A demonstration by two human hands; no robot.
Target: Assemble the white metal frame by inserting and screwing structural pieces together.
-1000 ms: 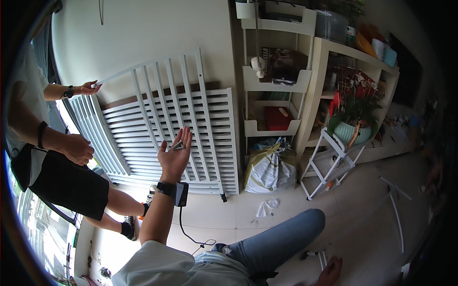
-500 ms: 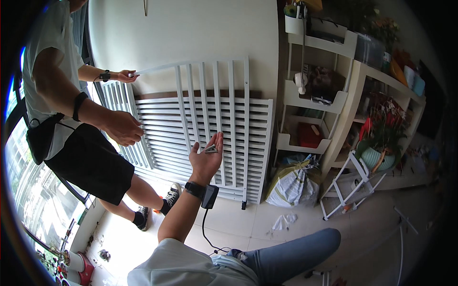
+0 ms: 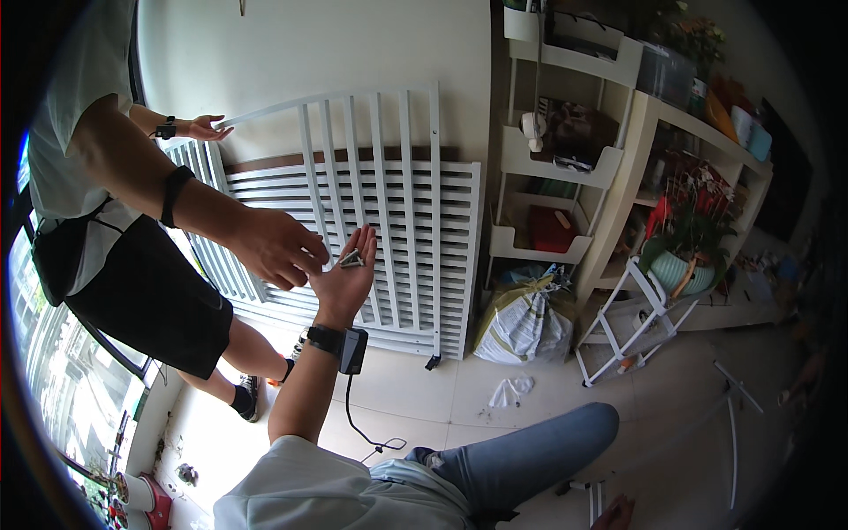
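Observation:
My left hand [image 3: 343, 281] is held out palm up with its fingers stretched, and several small metal screws [image 3: 352, 259] lie on the palm. A co-worker's hand [image 3: 281, 250] is over the base of my thumb, its fingers bent downward; whether it touches the screws is hidden. The co-worker's other hand [image 3: 208, 129], fingers spread, is at the top corner of a white slatted panel [image 3: 408, 221]. At the dark lower edge, part of my right hand [image 3: 616, 512] shows near some white bars [image 3: 594, 502]; its grip is too dim to make out.
Another slatted panel [image 3: 473, 265] leans against the wall behind. A stuffed white bag [image 3: 526, 327], a small step stool [image 3: 623, 329] with a potted plant [image 3: 687, 272], and a shelf rack [image 3: 552, 159] stand to the right. White rods [image 3: 732, 450] lie on the floor.
The co-worker's near hand has moved right, up to my left palm. Their other hand has loosened from the panel's corner, its fingers now spread. The whole view has shifted slightly.

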